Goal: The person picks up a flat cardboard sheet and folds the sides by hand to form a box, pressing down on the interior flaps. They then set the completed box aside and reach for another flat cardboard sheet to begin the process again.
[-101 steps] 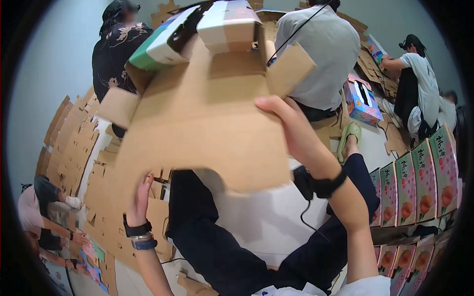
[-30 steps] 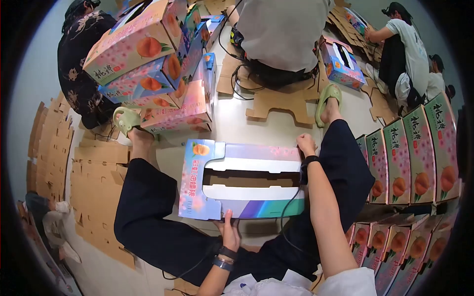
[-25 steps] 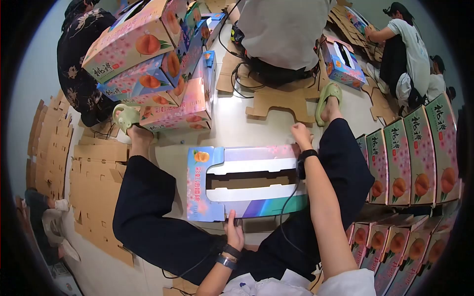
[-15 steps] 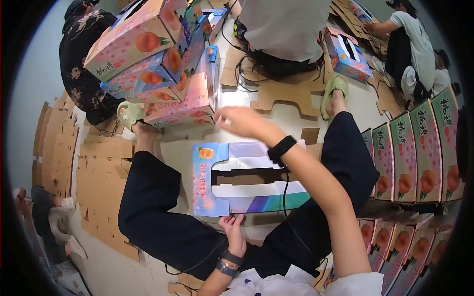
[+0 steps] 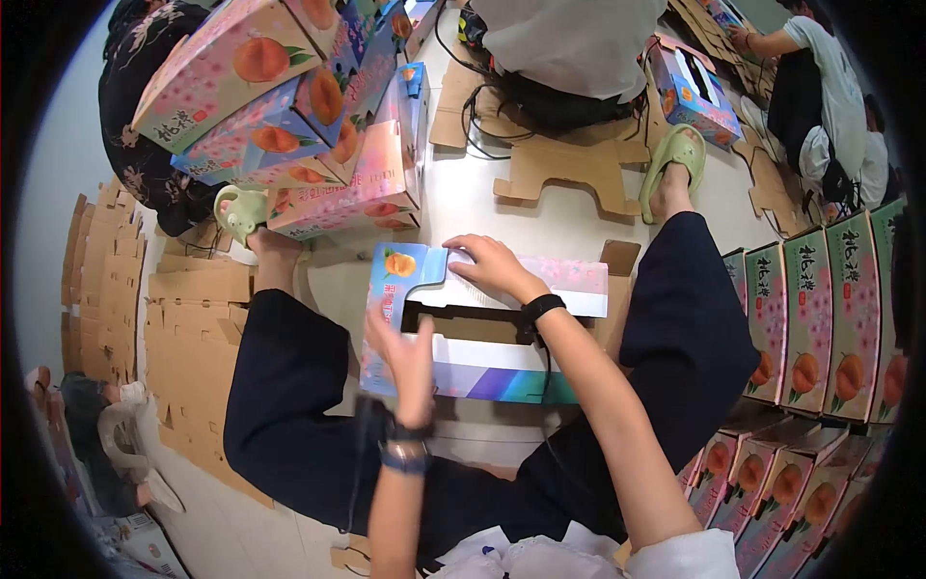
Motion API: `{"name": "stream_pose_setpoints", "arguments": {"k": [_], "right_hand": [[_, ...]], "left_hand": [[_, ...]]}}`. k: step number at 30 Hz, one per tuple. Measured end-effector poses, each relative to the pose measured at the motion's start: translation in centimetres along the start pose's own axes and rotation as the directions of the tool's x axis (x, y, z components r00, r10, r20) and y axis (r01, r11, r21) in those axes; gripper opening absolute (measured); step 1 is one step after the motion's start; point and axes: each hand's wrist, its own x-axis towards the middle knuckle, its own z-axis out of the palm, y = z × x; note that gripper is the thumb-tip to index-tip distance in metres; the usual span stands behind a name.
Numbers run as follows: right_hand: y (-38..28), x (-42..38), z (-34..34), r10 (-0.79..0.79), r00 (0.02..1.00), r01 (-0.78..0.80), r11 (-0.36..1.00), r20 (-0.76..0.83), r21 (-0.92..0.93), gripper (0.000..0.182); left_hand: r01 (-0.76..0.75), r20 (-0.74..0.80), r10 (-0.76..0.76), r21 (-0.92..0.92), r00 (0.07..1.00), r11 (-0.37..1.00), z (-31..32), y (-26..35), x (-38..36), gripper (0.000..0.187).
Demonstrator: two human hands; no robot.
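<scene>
Between my legs lies a long printed carton (image 5: 502, 384) with a slot along its top and a blue end flap (image 5: 388, 265) with a peach picture at its left. My right hand (image 5: 487, 265) rests on the far side panel near the flap's corner, its fingers bent over the panel's edge. Over the near left part of the flap is my left hand (image 5: 407, 362), blurred, with thumb and fingers apart and nothing held. Whether its fingers touch the flap cannot be seen.
Peach-printed cartons (image 5: 246, 72) are stacked at the upper left. More cartons (image 5: 805, 309) stand in rows at the right. Flattened cardboard (image 5: 198, 367) lies at the left, with a cut piece (image 5: 564, 174) ahead. Several people sit or crouch nearby. A black cable (image 5: 473, 125) trails ahead.
My left hand has risen from the carton's near edge to above the flap. My right hand has come down onto the far panel. The view has shifted slightly.
</scene>
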Motion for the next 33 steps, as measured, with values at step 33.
{"name": "stream_pose_setpoints", "arguments": {"k": [33], "right_hand": [[-1.4,-0.1,0.3,0.015,0.990,-0.012,1.000,-0.140,0.022,0.018]], "left_hand": [[-0.313,0.475,0.031,0.529,0.879,0.789,0.8,-6.2,9.3,0.100]]}}
